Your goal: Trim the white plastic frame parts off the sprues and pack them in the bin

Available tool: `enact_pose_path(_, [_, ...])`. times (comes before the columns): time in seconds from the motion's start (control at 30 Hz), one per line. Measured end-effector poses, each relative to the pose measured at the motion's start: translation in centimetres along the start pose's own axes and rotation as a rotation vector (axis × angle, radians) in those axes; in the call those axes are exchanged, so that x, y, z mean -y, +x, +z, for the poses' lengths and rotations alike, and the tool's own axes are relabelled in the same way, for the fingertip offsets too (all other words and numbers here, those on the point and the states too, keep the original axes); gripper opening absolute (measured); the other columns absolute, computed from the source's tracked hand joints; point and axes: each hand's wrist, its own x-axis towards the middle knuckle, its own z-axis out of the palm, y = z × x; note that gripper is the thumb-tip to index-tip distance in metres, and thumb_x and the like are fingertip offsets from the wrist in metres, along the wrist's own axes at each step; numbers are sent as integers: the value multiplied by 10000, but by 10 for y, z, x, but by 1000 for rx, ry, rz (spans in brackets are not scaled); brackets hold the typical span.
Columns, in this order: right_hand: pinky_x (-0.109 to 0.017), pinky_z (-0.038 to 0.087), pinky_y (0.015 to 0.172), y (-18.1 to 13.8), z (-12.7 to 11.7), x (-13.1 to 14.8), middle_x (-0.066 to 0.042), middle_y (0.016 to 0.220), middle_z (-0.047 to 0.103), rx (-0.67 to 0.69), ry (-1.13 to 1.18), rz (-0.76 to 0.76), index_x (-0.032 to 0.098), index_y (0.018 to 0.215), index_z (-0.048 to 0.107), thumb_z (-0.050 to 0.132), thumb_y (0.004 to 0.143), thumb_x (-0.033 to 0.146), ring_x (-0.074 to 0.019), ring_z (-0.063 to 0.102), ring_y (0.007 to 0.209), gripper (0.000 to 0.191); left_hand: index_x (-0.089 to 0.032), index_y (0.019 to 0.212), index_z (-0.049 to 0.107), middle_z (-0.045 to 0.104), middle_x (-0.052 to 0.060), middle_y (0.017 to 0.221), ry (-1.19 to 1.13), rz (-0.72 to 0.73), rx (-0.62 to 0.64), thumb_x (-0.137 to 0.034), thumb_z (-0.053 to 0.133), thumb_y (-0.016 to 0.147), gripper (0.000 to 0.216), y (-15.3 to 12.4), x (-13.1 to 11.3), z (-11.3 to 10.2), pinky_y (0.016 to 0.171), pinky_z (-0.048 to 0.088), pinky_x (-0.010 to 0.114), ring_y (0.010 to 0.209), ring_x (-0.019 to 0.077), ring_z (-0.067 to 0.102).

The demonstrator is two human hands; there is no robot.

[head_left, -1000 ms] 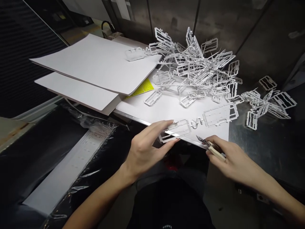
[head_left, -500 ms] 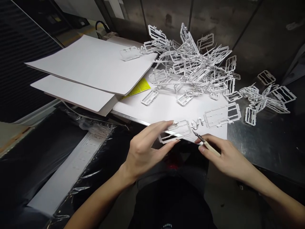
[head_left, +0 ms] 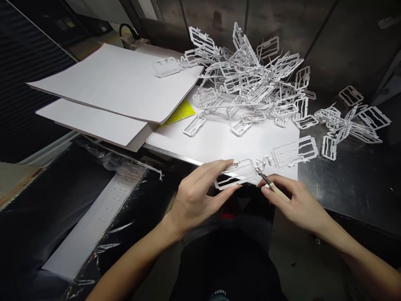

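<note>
My left hand point(head_left: 196, 194) pinches a white plastic frame part point(head_left: 238, 174) at the near edge of a white sheet point(head_left: 219, 140). This frame joins through a wavy runner point(head_left: 264, 161) to a second frame point(head_left: 293, 151) lying to its right. My right hand point(head_left: 296, 202) grips a small craft knife point(head_left: 272, 185) with a pale handle. Its metal tip touches the runner right beside the held frame.
A big tangled heap of white plastic frames point(head_left: 250, 83) covers the far side of the sheet, with more frames point(head_left: 351, 123) on the dark metal table at right. Stacked white sheets point(head_left: 115, 83) and a yellow mat point(head_left: 180, 115) lie left. A plastic-wrapped tray point(head_left: 94, 217) sits below.
My right hand has moved left and up, bringing the knife tip from the sheet's edge onto the runner next to the held frame. The left hand keeps its grip.
</note>
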Motion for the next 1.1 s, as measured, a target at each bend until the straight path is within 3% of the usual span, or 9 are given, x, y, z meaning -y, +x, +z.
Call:
enact_pose_path(0.23, [-291,363,617,2,-1,-17,25,682,580,-46,-34,-27,219,810,646,563,1010,525,-162,514,643,375,-180,1301,666,779,69,1219,-38,-28,28,-276,798,923,411,4,1,16,1033,638,313,1106,176,756])
enact_pose_path(0.5, [-287,308,556,-3,4,-34,28,623,501,-121,-38,62,219,746,595,535,1010,563,-154,454,588,437,-183,1305,665,770,83,1237,-84,-79,89,-319,758,954,387,5,6,41,1024,632,348,1113,196,748])
enact_pose_path(0.67, [-283,401,585,-9,-5,-26,22,715,647,-369,-105,42,240,908,645,695,947,499,-170,575,612,267,-172,1296,694,693,120,1220,91,-208,118,-394,754,941,423,8,36,39,1015,607,409,1127,246,694])
enact_pose_path(0.8, [-309,475,677,10,-6,-14,-38,896,703,-580,-287,-213,241,993,607,732,952,386,-218,657,755,196,-176,1331,695,667,115,1156,215,-302,215,-477,771,908,524,8,61,33,1017,582,468,1112,292,634])
enact_pose_path(0.9, [-329,472,722,41,8,-4,-95,1051,708,-556,-474,-369,222,1085,588,634,1012,254,-249,663,856,92,-187,1457,600,644,138,1251,246,-287,238,-550,770,893,692,9,65,32,1062,553,497,1194,322,592])
enact_pose_path(1.0, [-357,419,733,72,23,7,-130,1040,713,-443,-721,-311,191,1075,588,492,1017,74,-279,650,864,162,-199,1526,519,629,158,1318,244,-219,207,-581,753,899,771,10,61,33,1091,542,525,1255,332,573])
enact_pose_path(1.1, [-370,377,711,86,20,14,-138,933,715,-370,-824,-248,170,1017,608,411,951,-48,-289,639,829,302,-208,1511,526,637,155,1345,226,-151,169,-499,710,957,652,12,58,29,1116,535,527,1278,318,580])
